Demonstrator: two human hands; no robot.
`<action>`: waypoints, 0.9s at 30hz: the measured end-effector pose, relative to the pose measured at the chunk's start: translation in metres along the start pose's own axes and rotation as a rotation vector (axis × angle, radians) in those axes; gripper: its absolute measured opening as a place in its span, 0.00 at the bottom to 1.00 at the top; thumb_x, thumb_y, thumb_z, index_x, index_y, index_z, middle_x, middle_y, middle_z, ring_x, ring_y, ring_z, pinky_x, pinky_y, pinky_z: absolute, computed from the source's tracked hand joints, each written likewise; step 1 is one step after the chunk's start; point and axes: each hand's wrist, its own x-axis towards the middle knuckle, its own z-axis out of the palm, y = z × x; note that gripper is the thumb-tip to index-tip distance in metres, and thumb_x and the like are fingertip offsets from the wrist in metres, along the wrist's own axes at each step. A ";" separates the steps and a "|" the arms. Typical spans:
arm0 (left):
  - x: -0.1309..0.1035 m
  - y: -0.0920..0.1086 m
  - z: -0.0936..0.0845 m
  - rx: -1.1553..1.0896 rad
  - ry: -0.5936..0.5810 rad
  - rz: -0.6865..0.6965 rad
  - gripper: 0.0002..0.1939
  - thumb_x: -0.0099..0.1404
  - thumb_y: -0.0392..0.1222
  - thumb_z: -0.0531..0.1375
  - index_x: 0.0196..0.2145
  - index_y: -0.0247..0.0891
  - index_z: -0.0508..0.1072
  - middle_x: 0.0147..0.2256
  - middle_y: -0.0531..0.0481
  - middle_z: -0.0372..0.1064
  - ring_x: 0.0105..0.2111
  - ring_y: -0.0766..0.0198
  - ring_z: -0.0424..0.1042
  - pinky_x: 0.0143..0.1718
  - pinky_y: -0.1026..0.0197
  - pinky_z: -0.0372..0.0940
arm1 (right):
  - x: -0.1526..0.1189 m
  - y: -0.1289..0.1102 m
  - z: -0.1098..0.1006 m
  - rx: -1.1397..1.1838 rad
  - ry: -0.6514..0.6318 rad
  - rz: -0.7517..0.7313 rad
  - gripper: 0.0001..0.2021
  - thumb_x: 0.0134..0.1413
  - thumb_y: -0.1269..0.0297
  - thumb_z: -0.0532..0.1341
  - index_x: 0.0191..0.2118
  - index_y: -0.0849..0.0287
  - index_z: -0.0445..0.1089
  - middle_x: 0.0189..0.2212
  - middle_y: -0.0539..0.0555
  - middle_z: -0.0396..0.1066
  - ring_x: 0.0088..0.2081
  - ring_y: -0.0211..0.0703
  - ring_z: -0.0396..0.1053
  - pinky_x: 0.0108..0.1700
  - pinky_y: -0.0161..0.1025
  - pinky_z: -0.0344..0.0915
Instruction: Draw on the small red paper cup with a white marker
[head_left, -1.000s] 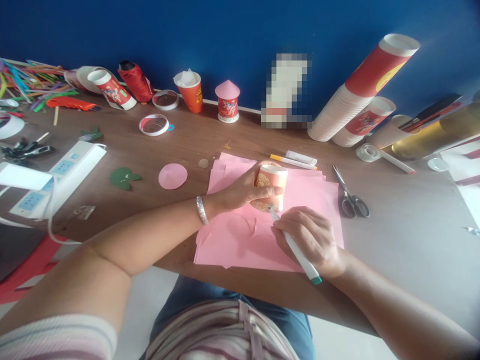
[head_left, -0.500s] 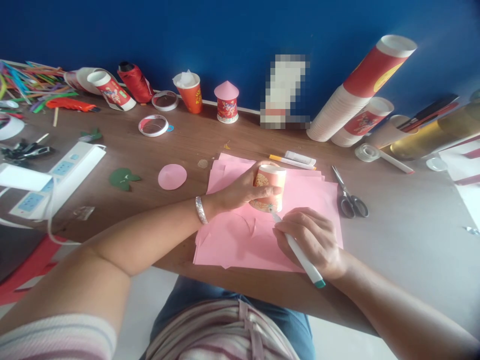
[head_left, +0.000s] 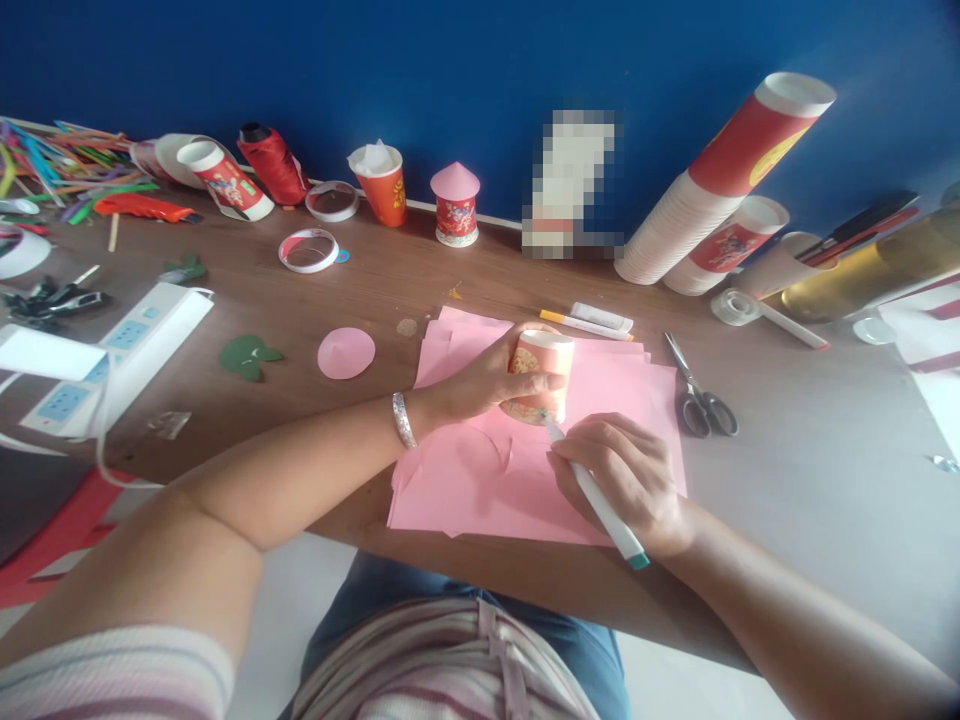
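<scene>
Hands, against half a second ago: we see both in almost the same places; the marker (head_left: 600, 500) has shifted only slightly against the paper cup (head_left: 541, 375).
Left hand (head_left: 491, 385): ours is closed around the cup's side, thumb across its front, fingers partly hidden behind it.
Right hand (head_left: 619, 475): we pinch the marker in curled fingers, its teal end toward us and its tip at the cup's lower wall, seemingly touching.
Paper cup: we hold it mouth up over the far half of the pink paper (head_left: 457, 490); whether its base touches the sheets, we cannot tell.
Beyond the pink paper: we have a yellow pen (head_left: 581, 324) and a pale tube (head_left: 601, 317) close to its far edge.
Right of the pink paper: our scissors (head_left: 701, 395) lie just beside it, with bare tabletop (head_left: 817, 440) farther right.
Left of the pink paper: we see a pink disc (head_left: 346, 354), apart from it.
Near side of the pink paper: our table edge (head_left: 525, 572) runs close by, leaving a narrow strip.
</scene>
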 end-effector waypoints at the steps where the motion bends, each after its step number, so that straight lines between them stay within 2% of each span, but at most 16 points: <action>1: 0.000 0.000 0.000 0.002 0.000 -0.001 0.31 0.58 0.48 0.72 0.54 0.42 0.63 0.44 0.48 0.67 0.42 0.60 0.71 0.40 0.59 0.68 | 0.000 0.000 0.000 0.000 -0.003 0.000 0.09 0.57 0.79 0.63 0.41 0.59 0.68 0.28 0.51 0.70 0.28 0.39 0.68 0.32 0.40 0.72; 7: 0.000 0.000 0.001 0.013 0.015 0.012 0.32 0.57 0.48 0.73 0.54 0.41 0.63 0.44 0.48 0.67 0.43 0.60 0.70 0.41 0.59 0.68 | 0.003 -0.002 -0.001 0.034 -0.015 0.026 0.09 0.58 0.79 0.63 0.40 0.59 0.68 0.27 0.50 0.70 0.27 0.39 0.69 0.32 0.39 0.72; 12: -0.001 0.000 0.001 0.031 0.002 0.021 0.31 0.59 0.49 0.72 0.54 0.41 0.63 0.44 0.47 0.69 0.42 0.60 0.71 0.41 0.59 0.69 | 0.004 -0.004 -0.001 0.126 -0.020 0.158 0.08 0.60 0.79 0.61 0.38 0.58 0.67 0.26 0.49 0.70 0.27 0.37 0.69 0.31 0.35 0.70; 16: -0.001 0.001 0.001 0.049 -0.001 0.031 0.30 0.59 0.49 0.71 0.53 0.41 0.64 0.44 0.47 0.69 0.43 0.60 0.72 0.41 0.58 0.69 | 0.004 -0.005 0.000 0.154 -0.016 0.200 0.07 0.62 0.77 0.61 0.38 0.57 0.67 0.27 0.48 0.72 0.27 0.36 0.70 0.31 0.35 0.70; 22: -0.001 0.002 0.001 0.023 0.002 0.024 0.30 0.59 0.47 0.71 0.53 0.41 0.64 0.43 0.48 0.68 0.42 0.60 0.71 0.40 0.59 0.68 | 0.004 -0.005 -0.001 0.156 0.003 0.165 0.08 0.60 0.79 0.62 0.38 0.58 0.67 0.26 0.49 0.70 0.27 0.36 0.69 0.31 0.36 0.71; 27: 0.000 0.000 0.000 -0.007 0.019 0.014 0.30 0.58 0.47 0.72 0.54 0.42 0.64 0.44 0.47 0.67 0.43 0.60 0.69 0.41 0.58 0.68 | 0.002 -0.004 -0.001 0.117 0.037 0.052 0.10 0.58 0.79 0.62 0.40 0.58 0.67 0.26 0.48 0.69 0.27 0.38 0.69 0.31 0.39 0.73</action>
